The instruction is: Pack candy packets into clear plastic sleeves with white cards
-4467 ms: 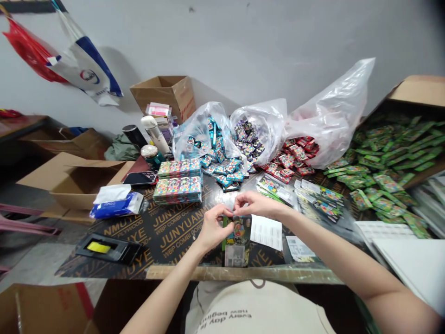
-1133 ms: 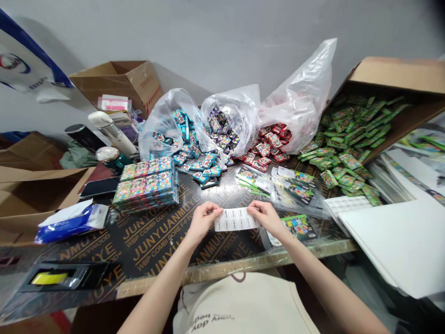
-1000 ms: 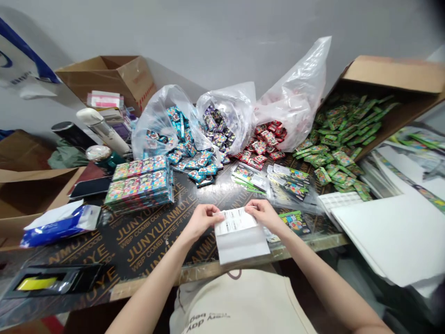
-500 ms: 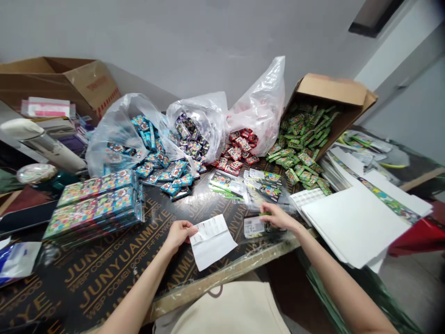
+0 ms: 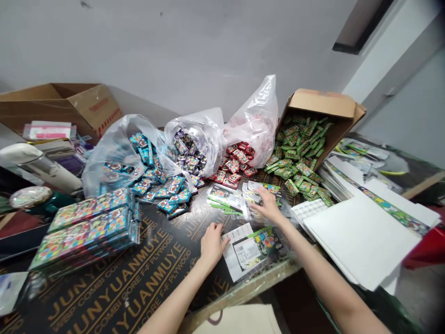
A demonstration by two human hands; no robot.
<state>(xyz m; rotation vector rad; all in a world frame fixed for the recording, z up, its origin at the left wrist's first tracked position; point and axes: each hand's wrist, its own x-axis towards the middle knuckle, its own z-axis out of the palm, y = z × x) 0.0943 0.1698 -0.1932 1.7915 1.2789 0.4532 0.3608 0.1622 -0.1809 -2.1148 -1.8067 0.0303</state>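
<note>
My left hand lies on the black plywood table, fingers loosely stretched and touching the left edge of a white sticker sheet. A finished colourful packet with a barcode label lies on that sheet. My right hand is further back, fingers spread over a pile of clear sleeved card packets, holding nothing that I can see.
Clear bags of blue, purple and red packs stand behind. A tipped cardboard box spills green packs. Stacked colourful boxes sit left, white sheets right, another carton far left.
The left hand has laid the sticker sheet down by the table edge. The right hand let go of the packet, now lying on the sheet, and reached back to the sleeve pile. The view swung right.
</note>
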